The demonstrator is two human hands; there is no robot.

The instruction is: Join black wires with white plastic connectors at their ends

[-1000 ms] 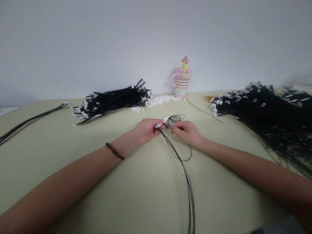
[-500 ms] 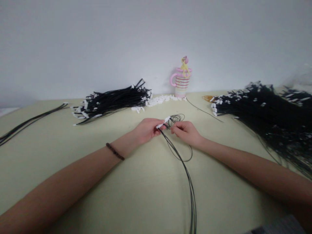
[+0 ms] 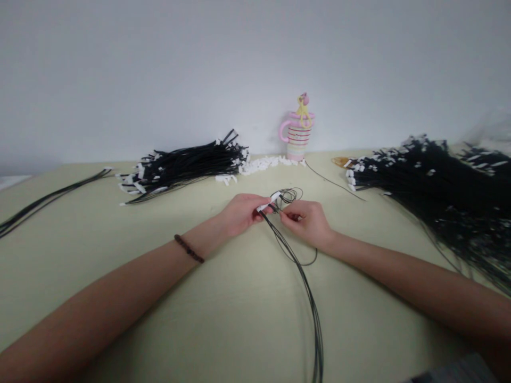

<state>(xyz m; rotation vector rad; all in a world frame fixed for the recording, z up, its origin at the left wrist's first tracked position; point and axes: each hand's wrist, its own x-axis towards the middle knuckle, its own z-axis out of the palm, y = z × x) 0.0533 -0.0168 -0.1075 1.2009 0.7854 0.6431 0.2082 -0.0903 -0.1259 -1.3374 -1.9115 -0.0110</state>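
My left hand is closed on a white plastic connector with black wires running from it. Those black wires curve down to the near edge of the view. Just right of the connector, my right hand pinches a thin black wire between thumb and forefinger. Behind the fingers, thin wires lie in loose coils next to a second white piece. How the wire meets the connector is too small to make out.
A bundle of black cables with white connectors lies back left. Loose white connectors are strewn beside a striped pink mug. A large heap of black cables covers the right side. Several more cables lie far left.
My right hand has shifted slightly right and down, with its pinch a little farther from the connector. My left hand has hardly moved.
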